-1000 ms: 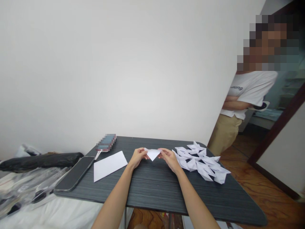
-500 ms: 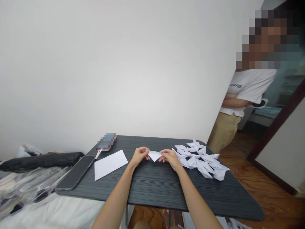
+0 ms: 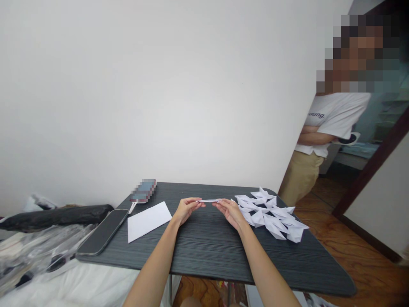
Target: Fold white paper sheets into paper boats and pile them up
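Between my two hands, above the middle of the dark table [image 3: 204,256], is a small folded white paper [image 3: 208,201], seen nearly edge-on as a thin strip. My left hand [image 3: 188,208] pinches its left end with thumb and fingers. The right end is pinched by my right hand [image 3: 229,209]. Just to the right lie several folded paper boats [image 3: 271,215] in a loose cluster, the nearest ones close to my right fingers. On the left side rests a flat stack of white paper sheets [image 3: 149,221].
A large dark phone [image 3: 102,232] lies at the table's left edge, with a smaller blurred device [image 3: 143,190] and its cable behind. Plastic-wrapped items and a black bundle [image 3: 57,217] lie left. A person [image 3: 335,119] with folded arms stands at right by the doorway.
The folded paper has tilted from showing a downward-pointing triangular face to nearly edge-on. Both hands have turned with it and keep hold of its ends.
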{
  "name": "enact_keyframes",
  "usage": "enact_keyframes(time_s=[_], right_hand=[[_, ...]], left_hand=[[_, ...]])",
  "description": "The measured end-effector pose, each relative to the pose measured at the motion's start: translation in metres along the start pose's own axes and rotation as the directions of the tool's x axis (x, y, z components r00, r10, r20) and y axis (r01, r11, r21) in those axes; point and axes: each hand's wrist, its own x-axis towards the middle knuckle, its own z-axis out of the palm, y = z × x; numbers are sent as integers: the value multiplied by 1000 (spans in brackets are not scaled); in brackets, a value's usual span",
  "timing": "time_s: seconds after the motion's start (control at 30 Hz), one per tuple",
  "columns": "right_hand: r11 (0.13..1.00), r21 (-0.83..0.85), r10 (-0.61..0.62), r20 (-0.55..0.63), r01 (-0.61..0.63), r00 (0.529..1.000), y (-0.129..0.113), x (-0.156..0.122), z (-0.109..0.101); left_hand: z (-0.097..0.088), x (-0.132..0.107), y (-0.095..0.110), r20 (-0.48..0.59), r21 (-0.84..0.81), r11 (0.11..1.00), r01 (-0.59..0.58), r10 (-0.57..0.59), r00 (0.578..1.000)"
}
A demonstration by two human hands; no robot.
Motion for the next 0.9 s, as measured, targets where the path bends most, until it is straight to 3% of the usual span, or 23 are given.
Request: enact_keyframes(time_s=[0.57, 0.77, 0.9], right_hand=[[999, -9, 52, 37, -51, 998, 1, 0, 0], [999, -30, 35, 56, -33, 998, 2, 1, -2], [999, -43, -2, 19, 3, 1000, 4, 2, 1]], left_hand=[[0, -1, -2, -7, 122, 991, -52, 53, 999], [1, -2, -1, 36, 211, 973, -91, 85, 996], [-1, 0, -4, -5, 237, 966, -100, 104, 995]])
